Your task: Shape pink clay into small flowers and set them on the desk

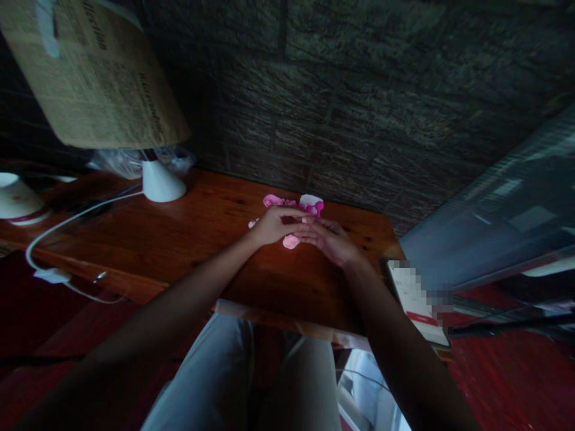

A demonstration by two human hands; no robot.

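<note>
Over the wooden table, my left hand (273,225) and my right hand (331,240) meet at the fingertips. Both hands are closed, thumbs and fingers pinching together. A tiny pink spot shows between the fingertips, too small to name. Just below them lies a light pink, rounded, soft-looking piece (291,241). Behind my hands sit a bright pink lump (272,200), a white flat piece (309,199) and a magenta piece (317,208). Another small pale pink bit (253,223) peeks out beside my left hand, partly covered.
A lamp with a white base (162,181) and printed shade (117,84) stands on the table (215,197) at the left, its white cable trailing over the front edge. A paper cup (20,200) is farther left. Behind is a brick wall (314,108); a calendar-like board (411,293) is at the right.
</note>
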